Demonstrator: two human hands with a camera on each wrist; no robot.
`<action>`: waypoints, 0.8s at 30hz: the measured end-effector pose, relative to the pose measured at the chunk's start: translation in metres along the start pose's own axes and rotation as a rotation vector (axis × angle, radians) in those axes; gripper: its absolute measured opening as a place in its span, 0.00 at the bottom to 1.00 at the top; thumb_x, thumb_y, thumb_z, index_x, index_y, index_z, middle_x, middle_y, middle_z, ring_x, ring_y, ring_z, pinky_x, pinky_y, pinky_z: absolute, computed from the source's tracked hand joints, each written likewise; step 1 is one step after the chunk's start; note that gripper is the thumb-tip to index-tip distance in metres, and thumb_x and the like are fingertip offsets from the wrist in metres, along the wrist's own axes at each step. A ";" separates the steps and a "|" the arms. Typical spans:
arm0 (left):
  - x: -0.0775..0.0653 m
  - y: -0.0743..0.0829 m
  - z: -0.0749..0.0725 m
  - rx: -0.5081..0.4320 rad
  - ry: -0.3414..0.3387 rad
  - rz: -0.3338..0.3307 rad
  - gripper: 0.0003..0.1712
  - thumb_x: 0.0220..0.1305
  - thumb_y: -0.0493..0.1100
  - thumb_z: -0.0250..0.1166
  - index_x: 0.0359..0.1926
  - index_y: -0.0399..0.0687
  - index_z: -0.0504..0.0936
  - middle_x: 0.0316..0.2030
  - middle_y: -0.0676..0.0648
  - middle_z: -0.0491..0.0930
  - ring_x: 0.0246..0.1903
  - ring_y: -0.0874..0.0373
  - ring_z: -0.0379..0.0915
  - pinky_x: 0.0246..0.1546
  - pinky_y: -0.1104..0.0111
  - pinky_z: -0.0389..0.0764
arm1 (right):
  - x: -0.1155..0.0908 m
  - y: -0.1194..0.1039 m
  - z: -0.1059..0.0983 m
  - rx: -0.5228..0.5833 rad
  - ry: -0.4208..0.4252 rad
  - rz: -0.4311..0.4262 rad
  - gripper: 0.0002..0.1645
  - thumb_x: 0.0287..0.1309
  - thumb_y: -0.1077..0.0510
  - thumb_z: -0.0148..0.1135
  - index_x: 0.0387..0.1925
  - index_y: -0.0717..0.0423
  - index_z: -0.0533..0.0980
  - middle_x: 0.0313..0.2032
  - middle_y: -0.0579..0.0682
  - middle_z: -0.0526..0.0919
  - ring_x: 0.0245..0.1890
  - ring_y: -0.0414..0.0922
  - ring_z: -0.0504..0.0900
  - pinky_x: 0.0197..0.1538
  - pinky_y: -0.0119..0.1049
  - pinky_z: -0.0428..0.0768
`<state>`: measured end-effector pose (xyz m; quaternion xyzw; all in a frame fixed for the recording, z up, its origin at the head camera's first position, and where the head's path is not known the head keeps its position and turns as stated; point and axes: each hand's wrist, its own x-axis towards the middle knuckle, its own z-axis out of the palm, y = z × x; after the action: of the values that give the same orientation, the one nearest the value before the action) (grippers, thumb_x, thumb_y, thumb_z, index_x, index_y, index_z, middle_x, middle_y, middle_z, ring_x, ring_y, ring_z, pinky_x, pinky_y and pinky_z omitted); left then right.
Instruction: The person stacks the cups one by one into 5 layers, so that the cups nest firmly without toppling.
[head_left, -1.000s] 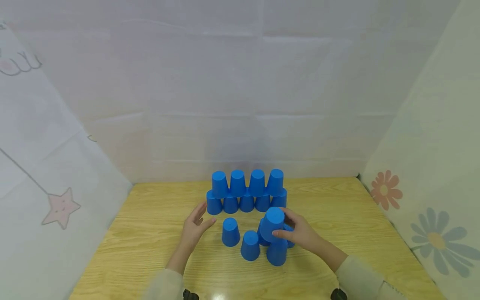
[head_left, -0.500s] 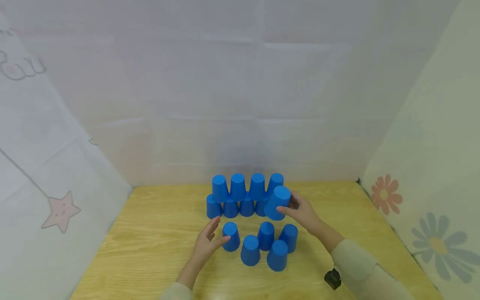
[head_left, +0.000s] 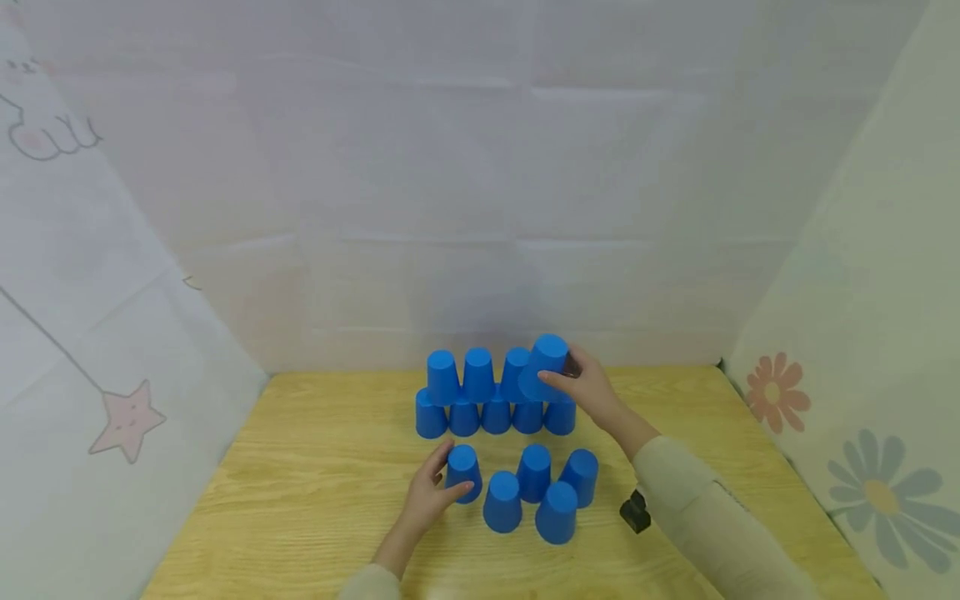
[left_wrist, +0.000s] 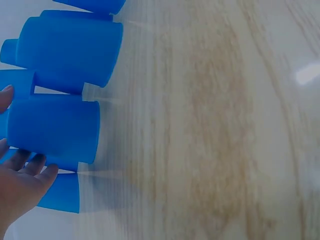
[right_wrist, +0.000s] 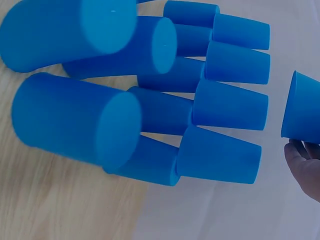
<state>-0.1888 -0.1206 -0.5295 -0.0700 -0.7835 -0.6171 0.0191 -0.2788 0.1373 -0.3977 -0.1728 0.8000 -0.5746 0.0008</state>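
In the head view, my right hand [head_left: 592, 388] holds a blue plastic cup [head_left: 546, 364] upside down, in front of the right end of the upper row. The right wrist view shows this held cup [right_wrist: 304, 107] at its right edge, apart from the stacked ones. My left hand [head_left: 431, 498] is spread around the leftmost front cup [head_left: 464, 472], thumb on the near side. In the left wrist view its fingers [left_wrist: 35, 165] lie beside that cup [left_wrist: 55, 127]; whether they touch it is unclear. Several more upturned cups [head_left: 502, 502] stand to its right.
Behind stands a two-tier wall of upturned blue cups, with a lower row [head_left: 496, 414] and an upper row [head_left: 477, 377]. Everything rests on a wooden table [head_left: 315, 475] before a white cloth backdrop [head_left: 480, 167]. A small black object [head_left: 636, 512] is beside the right sleeve.
My right hand has lifted a cup off the front group and carried it back and up to the upper row. My left hand has moved right and forward to the leftmost front cup.
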 end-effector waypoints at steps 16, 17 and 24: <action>0.007 -0.019 0.010 0.046 0.082 0.110 0.36 0.50 0.45 0.65 0.58 0.40 0.62 0.54 0.36 0.64 0.51 0.38 0.60 0.46 0.49 0.65 | 0.044 -0.017 0.023 -0.014 0.034 0.083 0.45 0.47 0.44 0.61 0.62 0.55 0.53 0.56 0.57 0.63 0.56 0.52 0.61 0.54 0.46 0.63; 0.007 -0.021 0.011 0.050 0.087 0.136 0.35 0.50 0.46 0.64 0.58 0.40 0.63 0.53 0.37 0.65 0.50 0.39 0.61 0.46 0.49 0.66 | 0.046 -0.017 0.024 -0.007 0.034 0.083 0.44 0.48 0.45 0.61 0.62 0.56 0.53 0.56 0.57 0.63 0.56 0.53 0.61 0.54 0.46 0.63; 0.004 -0.016 0.013 0.009 0.087 0.071 0.32 0.49 0.40 0.65 0.55 0.35 0.64 0.50 0.36 0.67 0.51 0.38 0.60 0.47 0.48 0.63 | 0.057 -0.014 0.032 0.026 0.024 0.067 0.40 0.50 0.50 0.60 0.62 0.56 0.55 0.55 0.56 0.64 0.55 0.51 0.62 0.53 0.44 0.65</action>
<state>-0.1939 -0.1112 -0.5481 -0.0710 -0.7818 -0.6148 0.0752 -0.3223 0.0886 -0.3843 -0.1388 0.7979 -0.5865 0.0126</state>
